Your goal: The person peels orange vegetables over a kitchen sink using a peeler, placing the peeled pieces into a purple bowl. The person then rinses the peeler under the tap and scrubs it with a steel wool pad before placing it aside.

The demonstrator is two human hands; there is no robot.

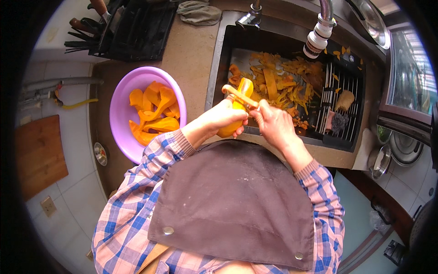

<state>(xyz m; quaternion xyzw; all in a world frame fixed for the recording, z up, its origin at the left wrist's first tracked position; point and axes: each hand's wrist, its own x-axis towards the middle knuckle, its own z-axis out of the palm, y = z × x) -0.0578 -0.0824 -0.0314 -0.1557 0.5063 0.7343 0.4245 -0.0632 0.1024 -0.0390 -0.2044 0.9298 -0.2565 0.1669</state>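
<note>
My left hand (227, 116) grips a piece of orange squash (245, 87) just over the front edge of the sink. Close against it, my right hand (275, 125) is closed on a small tool, apparently a peeler, mostly hidden by the fingers. A curled strip of peel (236, 94) lies across the squash between both hands. Peeled squash pieces (159, 102) fill part of a purple plastic basin (118, 116) to the left. Many peelings (272, 82) are heaped in the dark sink (236, 56) beyond my hands.
Two taps, a metal one (251, 17) and one with a white nozzle (316, 41), overhang the sink. A wire rack (323, 113) in it holds a sponge (345, 101) and a scourer (338, 123). A black knife rack (137, 30) and a cloth (198, 13) are behind.
</note>
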